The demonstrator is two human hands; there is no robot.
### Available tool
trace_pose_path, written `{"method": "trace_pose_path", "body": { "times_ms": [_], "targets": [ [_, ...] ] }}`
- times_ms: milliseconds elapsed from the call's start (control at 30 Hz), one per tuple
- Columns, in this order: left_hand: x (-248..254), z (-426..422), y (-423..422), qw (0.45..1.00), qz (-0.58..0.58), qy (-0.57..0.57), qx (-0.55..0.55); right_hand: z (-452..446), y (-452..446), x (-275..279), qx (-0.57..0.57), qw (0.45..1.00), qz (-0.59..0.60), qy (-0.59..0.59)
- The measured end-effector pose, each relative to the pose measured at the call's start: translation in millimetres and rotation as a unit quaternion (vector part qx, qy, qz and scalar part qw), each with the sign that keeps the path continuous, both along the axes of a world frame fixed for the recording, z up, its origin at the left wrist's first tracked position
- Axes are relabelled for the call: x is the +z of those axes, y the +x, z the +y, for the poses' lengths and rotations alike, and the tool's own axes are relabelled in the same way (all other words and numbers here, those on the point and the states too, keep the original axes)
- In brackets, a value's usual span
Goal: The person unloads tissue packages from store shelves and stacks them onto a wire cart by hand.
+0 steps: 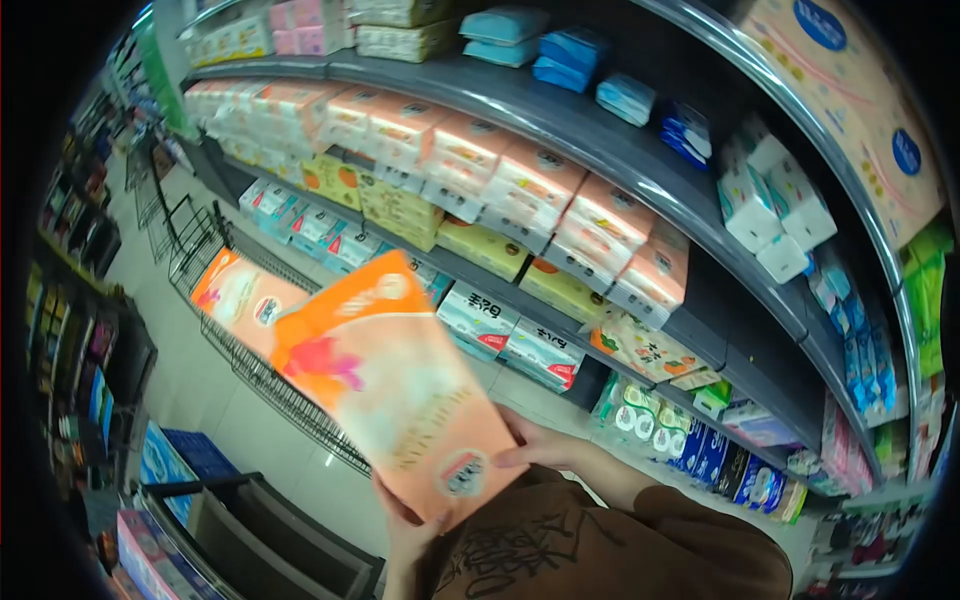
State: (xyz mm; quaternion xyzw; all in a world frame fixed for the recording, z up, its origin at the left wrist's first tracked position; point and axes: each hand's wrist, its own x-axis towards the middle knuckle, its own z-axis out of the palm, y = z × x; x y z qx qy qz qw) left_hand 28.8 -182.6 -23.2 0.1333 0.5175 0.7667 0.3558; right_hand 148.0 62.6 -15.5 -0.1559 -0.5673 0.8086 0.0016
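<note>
Grasping, I judge: fingers of my right hand grip the orange pack's lower-right edge, those of my left hand its lower-left. It's a two-handed hold, tilted mid-air; moving calls for even grip. A wire cart holds a similar pack at ten o'clock; shelf edge, one; open floor, eight.

Right hand higher in view than left hand, right forearm bare, fingers of both apparently curled.
</note>
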Motion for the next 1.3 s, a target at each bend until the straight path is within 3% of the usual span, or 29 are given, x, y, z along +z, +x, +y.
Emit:
{"method": "trace_pose_path", "body": {
  "times_ms": [133,300,433,533,633,733,800,867,933,1000,1133,1200,1300],
  "targets": [
    [8.6,55.1,1.8,0.974,0.034,-0.003,-0.226,13.9,87.7,-19.8,0.002,0.981,-0.173,-0.084],
    [20.4,141.1,18.0,0.889,0.119,-0.021,-0.441,-16.9,181.9,-55.6,-0.23,0.951,-0.091,-0.184],
    [-1.8,208.1,56.2,0.842,0.099,0.021,-0.529,-5.1,218.6,-32.7,-0.383,0.9,-0.036,-0.206],
    [-25.0,245.7,102.8,0.873,0.176,0.036,-0.453,38.8,254.8,-41.2,-0.444,0.877,-0.026,-0.182],
    [-16.0,254.8,133.5,0.875,0.387,-0.062,-0.285,113.3,267.2,-30.8,-0.511,0.847,-0.044,-0.143],
    [-32.0,235.4,146.6,0.905,0.249,-0.127,-0.322,193.4,267.0,-22.6,-0.565,0.8,0.056,-0.196],
    [-54.4,210.9,143.8,0.905,0.242,-0.161,-0.311,236.6,256.7,2.1,-0.572,0.805,0.054,-0.146],
    [-80.1,180.7,137.4,0.912,0.198,-0.22,-0.286,278.9,238.1,8.5,-0.561,0.822,0.058,0.078],
    [-98.9,150.6,133.2,0.915,0.114,-0.296,-0.249,324.2,230.3,-8.5,-0.559,0.807,-0.037,0.186],
    [-89.9,132.3,137.6,0.94,0.062,-0.285,-0.176,367.5,228.8,-31.3,-0.49,0.817,-0.084,0.291],
    [-49.0,115.0,148.7,0.934,-0.044,-0.339,-0.105,378.8,224.2,-53.1,-0.491,0.846,0.006,0.21],
    [-70.0,102.9,152.3,0.951,-0.032,-0.297,-0.078,350.8,198.8,-7.9,-0.552,0.832,0.051,0.03],
    [-82.7,97.0,153.7,0.96,-0.014,-0.27,-0.074,378.3,176.4,-26.2,-0.56,0.819,0.074,0.1]
  ]
}}
